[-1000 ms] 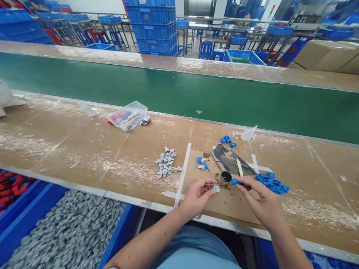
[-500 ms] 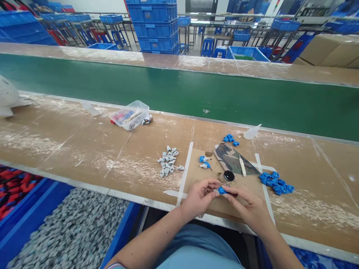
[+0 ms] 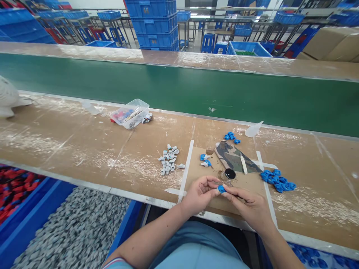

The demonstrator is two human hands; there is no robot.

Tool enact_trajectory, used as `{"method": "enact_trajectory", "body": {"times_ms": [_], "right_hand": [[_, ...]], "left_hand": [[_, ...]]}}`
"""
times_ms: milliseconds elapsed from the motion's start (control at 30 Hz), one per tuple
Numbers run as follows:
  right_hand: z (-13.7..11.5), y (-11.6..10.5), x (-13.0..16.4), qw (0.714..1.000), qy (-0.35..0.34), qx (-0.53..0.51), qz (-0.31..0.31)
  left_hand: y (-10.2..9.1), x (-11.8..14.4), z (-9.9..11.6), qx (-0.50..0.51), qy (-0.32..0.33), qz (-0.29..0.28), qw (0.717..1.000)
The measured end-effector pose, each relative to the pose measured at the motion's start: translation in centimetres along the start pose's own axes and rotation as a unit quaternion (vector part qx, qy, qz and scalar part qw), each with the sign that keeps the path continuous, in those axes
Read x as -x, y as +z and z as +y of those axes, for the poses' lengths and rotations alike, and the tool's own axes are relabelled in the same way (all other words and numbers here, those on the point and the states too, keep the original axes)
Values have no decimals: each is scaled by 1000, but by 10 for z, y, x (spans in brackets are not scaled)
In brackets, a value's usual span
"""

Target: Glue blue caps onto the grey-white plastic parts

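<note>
Between the fingertips of both hands sits a small blue plastic part (image 3: 221,189), held just above the cardboard mat. My left hand (image 3: 202,194) pinches it from the left, my right hand (image 3: 248,205) from the right; the fingers hide much of it. Just beyond stands a small round pot of dark liquid (image 3: 230,173). Behind the pot lies a camouflage cloth (image 3: 234,157) with a white-handled tool (image 3: 243,164) on it. Two joined blue-and-grey parts (image 3: 205,160) rest left of the cloth. Loose grey parts (image 3: 168,160) are heaped farther left, blue parts (image 3: 277,180) to the right.
A clear plastic box (image 3: 131,114) with sticks stands at the left. Several blue parts (image 3: 231,137) and a translucent nozzle bottle (image 3: 254,129) lie near the green conveyor belt (image 3: 179,87). Below the bench edge, a blue crate holds grey parts (image 3: 73,228).
The blue part has turned slightly between my fingertips. Both hands stay in nearly the same place, and the camera view has shifted a little.
</note>
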State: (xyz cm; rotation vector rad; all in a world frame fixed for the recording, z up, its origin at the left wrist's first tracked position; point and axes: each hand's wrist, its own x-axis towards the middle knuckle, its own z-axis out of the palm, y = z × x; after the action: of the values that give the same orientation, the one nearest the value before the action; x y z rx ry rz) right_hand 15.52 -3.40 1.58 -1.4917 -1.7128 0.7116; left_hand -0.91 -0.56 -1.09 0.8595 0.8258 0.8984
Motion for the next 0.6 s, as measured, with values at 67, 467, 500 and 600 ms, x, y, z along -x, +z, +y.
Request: {"method": "enact_trajectory", "body": {"times_ms": [67,467,500,600], "right_hand": [[1,3,1,1000,-2,7,7],[83,-73,32,939,117,199,256],[93,-82,36,932,134,208,265],[110,-99,42,931,144,222,251]], "left_hand": [[0,-2,-1,-3,-7,-1,1000],[-36,-36,13,-357,163,87,916],[-37,-38,14,-369,177,89,908],[-39,-37,15,-405,220,97,882]]}}
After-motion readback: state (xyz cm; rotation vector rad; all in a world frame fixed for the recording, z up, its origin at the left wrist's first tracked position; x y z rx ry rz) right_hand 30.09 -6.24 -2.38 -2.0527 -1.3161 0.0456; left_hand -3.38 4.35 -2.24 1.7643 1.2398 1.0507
